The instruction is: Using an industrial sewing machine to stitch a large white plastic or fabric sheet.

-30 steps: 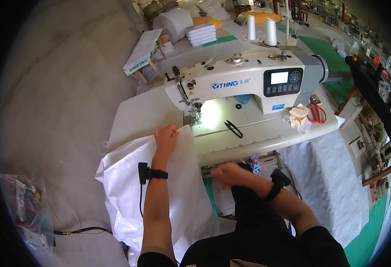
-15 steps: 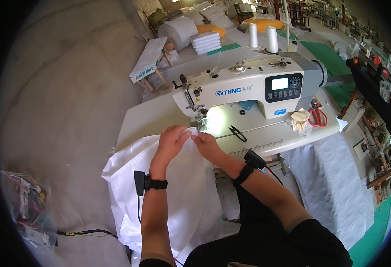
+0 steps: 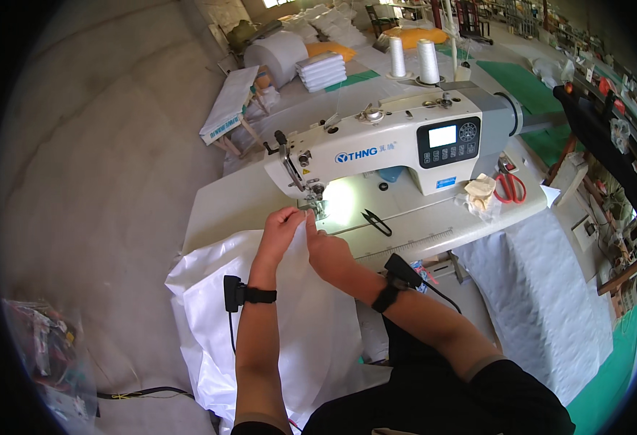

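A glossy white plastic-like sheet (image 3: pixel 220 290) hangs over the front of the sewing table and down by my legs. Its top edge rises to just in front of the presser foot (image 3: pixel 320 209) of a white sewing machine (image 3: pixel 383 138). My left hand (image 3: pixel 282 230) pinches that edge between thumb and fingers. Right beside it, my right hand (image 3: pixel 329 255) has its index finger pointing up along the edge, the other fingers curled around the sheet. The fingertips of both hands nearly meet. Whether the sheet's tip lies under the foot cannot be made out.
Black thread snips (image 3: pixel 378 222) lie on the sewing table (image 3: pixel 217 196), right of the lit needle area. Red-handled scissors (image 3: pixel 510 187) and a crumpled beige cloth (image 3: pixel 480 190) rest at its right end. Two white thread cones (image 3: pixel 428 61) stand behind the machine. A pale quilted sheet (image 3: pixel 528 290) hangs at right.
Both hands have shifted their grip on the sheet's edge near the presser foot. The right index finger now stretches upward. The whole view has moved slightly, with the machine further left.
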Motion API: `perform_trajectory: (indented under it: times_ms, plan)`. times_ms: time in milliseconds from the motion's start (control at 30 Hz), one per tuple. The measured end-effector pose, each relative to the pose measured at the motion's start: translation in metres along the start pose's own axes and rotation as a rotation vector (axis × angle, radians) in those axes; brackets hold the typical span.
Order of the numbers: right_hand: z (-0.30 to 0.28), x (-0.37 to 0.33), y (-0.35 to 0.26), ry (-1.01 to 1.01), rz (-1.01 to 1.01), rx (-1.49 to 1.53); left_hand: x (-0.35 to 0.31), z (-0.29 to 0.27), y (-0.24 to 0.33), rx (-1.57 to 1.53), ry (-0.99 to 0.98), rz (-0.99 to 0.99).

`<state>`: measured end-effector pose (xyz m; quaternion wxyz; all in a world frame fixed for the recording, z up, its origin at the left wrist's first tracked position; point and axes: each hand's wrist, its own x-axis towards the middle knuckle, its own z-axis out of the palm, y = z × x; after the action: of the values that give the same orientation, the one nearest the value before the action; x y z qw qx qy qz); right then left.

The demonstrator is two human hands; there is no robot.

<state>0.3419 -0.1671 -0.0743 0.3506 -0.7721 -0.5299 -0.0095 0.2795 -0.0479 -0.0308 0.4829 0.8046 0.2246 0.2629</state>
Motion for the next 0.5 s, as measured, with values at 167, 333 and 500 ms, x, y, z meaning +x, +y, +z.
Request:
perform_trajectory:
  times_ms: [167,333,500]
  plan:
    - [0.010,0.001,0.016,-0.001,0.015,-0.092,0.005,0.011,0.005,0.326,-0.099,-0.003]
    - [0.006,-0.023,0.036,-0.149,0.242,0.764,0.020,0.000,-0.015,0.044,-0.051,-0.030]
    - [0.008,-0.109,0.027,-0.609,0.454,1.260,0.028,-0.002,-0.032,0.065,-0.065,-0.048]
